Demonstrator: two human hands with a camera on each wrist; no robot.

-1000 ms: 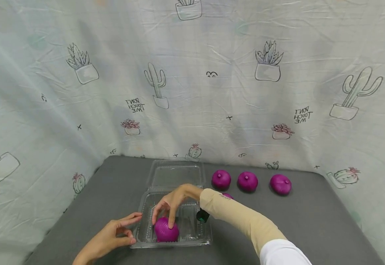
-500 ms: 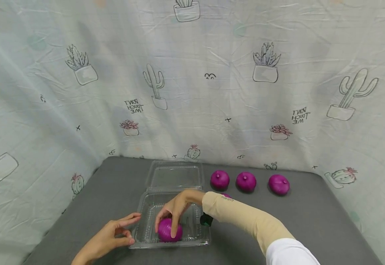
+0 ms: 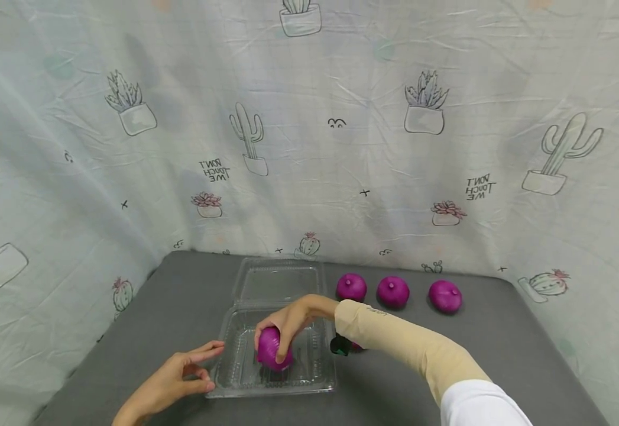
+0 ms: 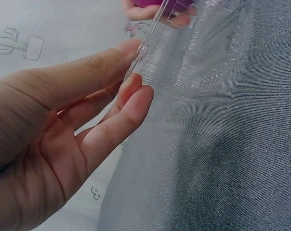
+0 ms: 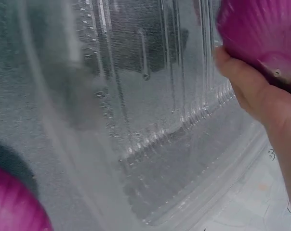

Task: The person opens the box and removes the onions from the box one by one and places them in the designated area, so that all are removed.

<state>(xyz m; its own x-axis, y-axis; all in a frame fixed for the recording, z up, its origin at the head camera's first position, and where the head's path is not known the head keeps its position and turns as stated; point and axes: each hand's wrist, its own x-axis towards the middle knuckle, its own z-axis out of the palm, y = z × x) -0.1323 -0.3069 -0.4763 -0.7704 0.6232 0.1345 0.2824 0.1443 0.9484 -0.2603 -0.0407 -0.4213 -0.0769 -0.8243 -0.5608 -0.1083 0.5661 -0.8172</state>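
A clear plastic clamshell box (image 3: 314,358) lies on the grey table with its lid (image 3: 282,285) folded back. My left hand (image 3: 168,378) is at the box's left front corner. In the left wrist view, its thumb and fingertips pinch the clear rim (image 4: 144,45). My right hand (image 3: 291,319) grips a purple onion (image 3: 272,349) over the box's inside, thumb on the near side. The right wrist view shows this onion (image 5: 263,36) tilted in the fingers, apart from the ribbed base (image 5: 150,91).
Behind the right forearm, three purple onions stand in a row: a left one (image 3: 351,287), a middle one (image 3: 393,292) and a right one (image 3: 445,297). Another onion (image 5: 13,204) sits just outside the box, mostly hidden by the arm. A patterned curtain (image 3: 309,148) surrounds the table.
My right hand has closed its hold on the onion and raised it, moving slightly right and away from the box's front edge. The left hand stays at the corner.
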